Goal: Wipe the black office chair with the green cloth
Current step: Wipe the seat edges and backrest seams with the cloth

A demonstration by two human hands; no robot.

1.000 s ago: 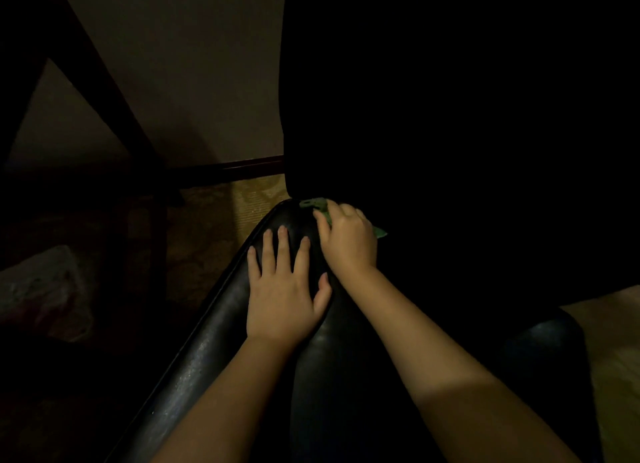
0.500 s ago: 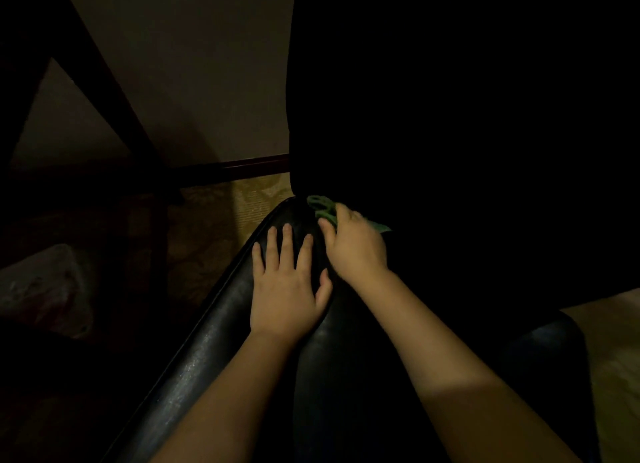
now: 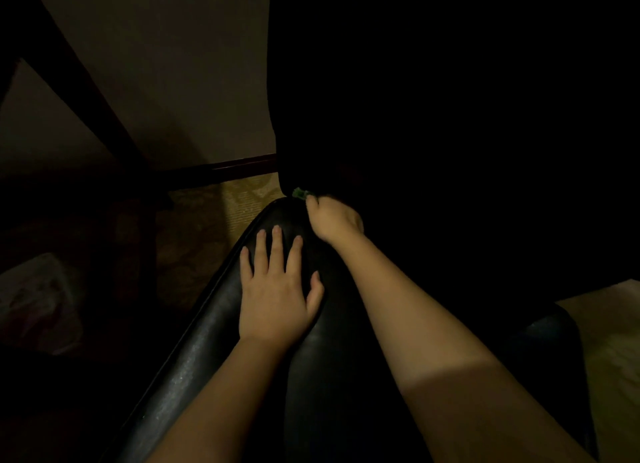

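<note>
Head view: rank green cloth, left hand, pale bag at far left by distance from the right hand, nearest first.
1. green cloth, gripped in the right hand, at the seat's back edge.
2. left hand, flat on the black office chair seat, lower left.
3. pale bag, far left in shadow.

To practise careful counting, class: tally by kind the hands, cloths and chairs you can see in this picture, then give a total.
hands: 2, the left hand and the right hand
green cloth: 1
black office chair: 1
total: 4
</note>
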